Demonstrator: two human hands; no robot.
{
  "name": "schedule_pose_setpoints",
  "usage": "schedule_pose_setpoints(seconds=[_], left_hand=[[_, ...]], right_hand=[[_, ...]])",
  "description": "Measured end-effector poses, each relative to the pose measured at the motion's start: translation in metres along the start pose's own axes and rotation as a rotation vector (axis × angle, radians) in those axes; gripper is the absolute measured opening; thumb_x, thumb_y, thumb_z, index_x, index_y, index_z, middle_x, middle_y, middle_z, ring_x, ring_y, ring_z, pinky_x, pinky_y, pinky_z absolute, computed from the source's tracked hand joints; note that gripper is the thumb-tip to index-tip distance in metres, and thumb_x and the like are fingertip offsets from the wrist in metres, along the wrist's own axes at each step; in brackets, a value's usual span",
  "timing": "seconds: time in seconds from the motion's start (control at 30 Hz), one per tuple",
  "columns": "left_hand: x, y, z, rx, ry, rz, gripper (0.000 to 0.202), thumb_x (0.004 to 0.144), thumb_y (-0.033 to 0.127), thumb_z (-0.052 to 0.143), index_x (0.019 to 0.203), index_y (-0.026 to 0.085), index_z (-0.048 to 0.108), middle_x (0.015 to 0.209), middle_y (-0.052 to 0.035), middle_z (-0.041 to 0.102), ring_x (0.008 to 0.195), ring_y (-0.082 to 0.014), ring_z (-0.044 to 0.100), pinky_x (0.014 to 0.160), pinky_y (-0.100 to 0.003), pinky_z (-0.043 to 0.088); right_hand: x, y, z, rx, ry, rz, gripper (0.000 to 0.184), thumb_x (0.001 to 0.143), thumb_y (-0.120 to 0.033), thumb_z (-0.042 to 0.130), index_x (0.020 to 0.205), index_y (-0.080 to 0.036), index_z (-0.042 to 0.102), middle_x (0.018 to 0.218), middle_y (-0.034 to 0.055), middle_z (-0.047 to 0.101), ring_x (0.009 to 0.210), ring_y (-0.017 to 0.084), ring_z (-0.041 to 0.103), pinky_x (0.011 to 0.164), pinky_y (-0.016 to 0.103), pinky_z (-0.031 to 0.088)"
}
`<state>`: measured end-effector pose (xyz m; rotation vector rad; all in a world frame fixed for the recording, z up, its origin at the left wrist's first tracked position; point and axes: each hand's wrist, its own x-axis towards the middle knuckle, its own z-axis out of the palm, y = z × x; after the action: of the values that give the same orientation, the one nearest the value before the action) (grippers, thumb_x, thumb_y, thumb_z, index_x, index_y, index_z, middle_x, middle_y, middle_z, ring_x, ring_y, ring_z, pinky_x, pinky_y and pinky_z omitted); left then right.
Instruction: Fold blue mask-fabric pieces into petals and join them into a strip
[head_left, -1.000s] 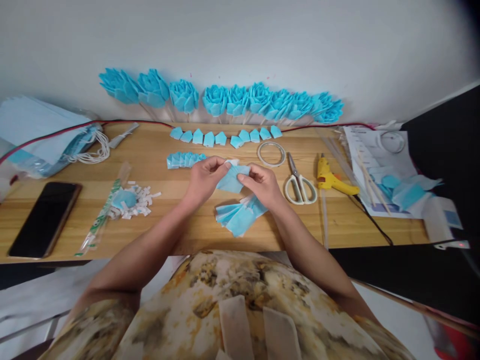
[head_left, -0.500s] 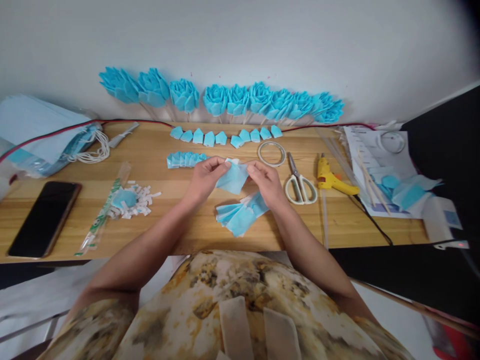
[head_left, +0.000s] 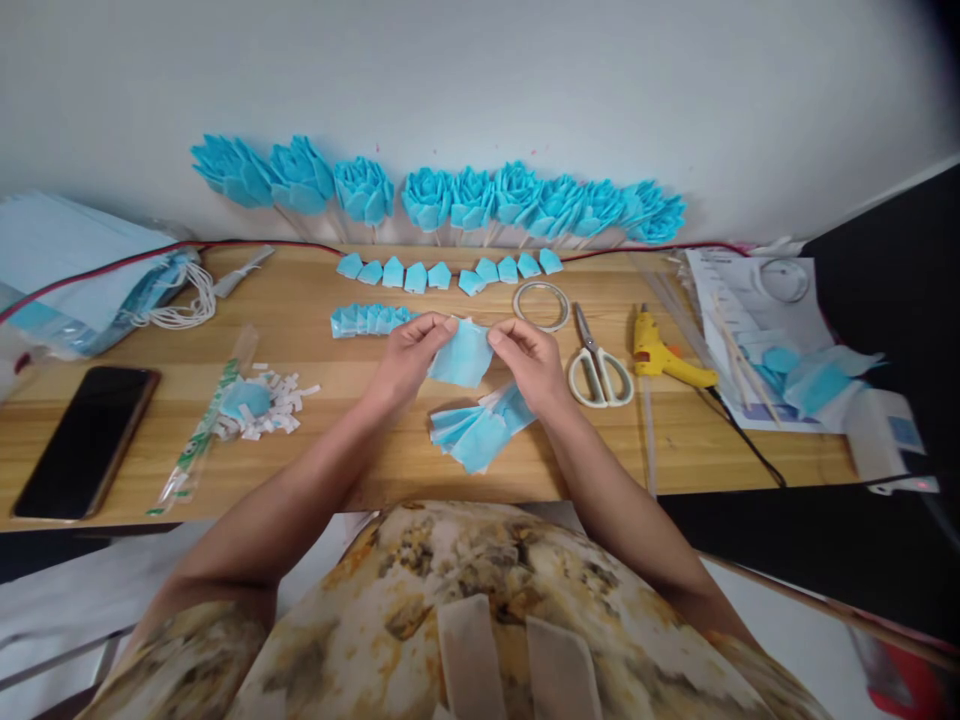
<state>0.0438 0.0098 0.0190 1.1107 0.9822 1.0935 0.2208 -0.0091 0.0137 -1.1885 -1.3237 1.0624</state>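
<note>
Between my two hands hangs a light blue fabric piece, thin and roughly square. My left hand pinches its upper left corner between thumb and fingers. At the upper right corner, my right hand has the same pinch. Just below, a fanned stack of blue fabric pieces lies on the table, partly covered by my right wrist. A row of folded blue petals sits beyond my left hand, its right end beside the fingers. Farther back lie several separate folded petals in a line.
Several blue fabric flowers on sticks lean against the wall. To the right are a tape roll, scissors and a yellow glue gun. White scraps and a phone lie left.
The top edge of the fabric piece, bunched up before, now runs straighter between my hands. My right hand has shifted very slightly left; both hands keep their pinch.
</note>
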Motion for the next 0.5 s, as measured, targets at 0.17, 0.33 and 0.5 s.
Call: schedule_pose_setpoints(seconds=[0.17,0.33,0.5], left_hand=[[-0.002,0.006,0.0,0.153,-0.044,0.102,0.044,0.08,0.059,0.07,0.065,0.019,0.058,0.061,0.0027,0.046,0.057,-0.0106,0.038,0.054,-0.026,0.032],[-0.006,0.011,0.005,0.241,-0.043,0.166,0.047,0.081,0.062,0.067,0.065,0.019,0.059,0.062,0.0016,0.049,0.06,-0.0121,0.041,0.057,-0.027,0.035],[-0.006,0.01,0.004,0.234,-0.001,0.206,0.046,0.082,0.063,0.067,0.067,0.02,0.06,0.063,0.0019,0.049,0.061,-0.0123,0.04,0.057,-0.027,0.035]], right_hand=[[0.003,0.002,-0.006,0.149,-0.085,0.048,0.047,0.089,-0.06,0.061,0.123,-0.029,0.066,0.121,0.0041,0.071,0.115,0.021,0.064,0.099,0.037,0.05],[0.002,0.001,-0.006,0.192,-0.26,0.113,0.064,0.083,-0.066,0.064,0.135,-0.029,0.06,0.13,0.0058,0.068,0.123,0.025,0.062,0.101,0.04,0.05],[0.003,-0.001,-0.003,0.221,-0.213,0.163,0.058,0.082,-0.058,0.066,0.131,-0.027,0.062,0.121,0.0052,0.071,0.113,0.024,0.065,0.095,0.038,0.052]])
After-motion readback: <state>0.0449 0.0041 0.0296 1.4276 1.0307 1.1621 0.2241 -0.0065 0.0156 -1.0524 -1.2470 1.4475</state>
